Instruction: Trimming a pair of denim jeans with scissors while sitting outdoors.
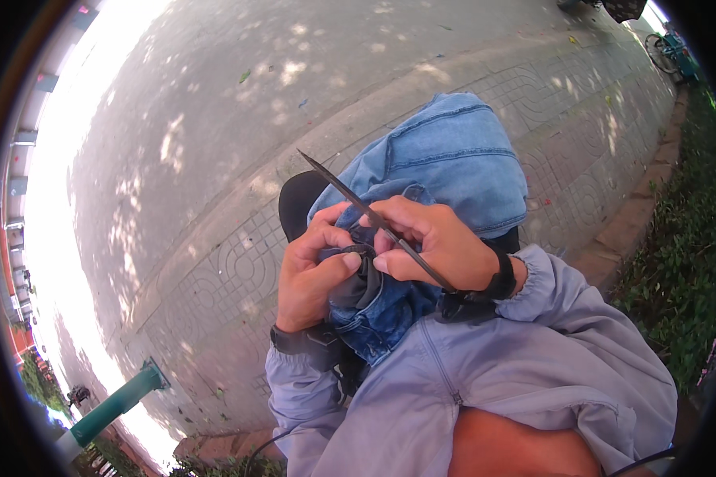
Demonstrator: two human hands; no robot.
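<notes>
Mid-frame: our left hand (pixel 314 274) fingers pinch the denim jacket (pixel 445 159) fabric, bunching it, likely to hold it steady. Right hand (pixel 433 242) fingers are pressed together around a thin dark rod (pixel 350 199), angled toward upper left over the pavement (pixel 175 119).

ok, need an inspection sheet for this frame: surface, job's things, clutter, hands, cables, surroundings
surface: patterned paving-stone sidewalk beside a smooth road, in dappled shade.
job's things: blue denim garment bunched over the lap; a thin dark pointed tool slants up to the left across it; a small dark piece sits pinched against the denim.
clutter: a few fallen leaves on the road.
hands: left hand pinches the denim and the dark piece; right hand grips the tool; both wrists wear dark bands.
cables: a thin dark cord at the lower edge.
surroundings: green post lower left, brick kerb and grass strip on the right, a bicycle top right.
</notes>
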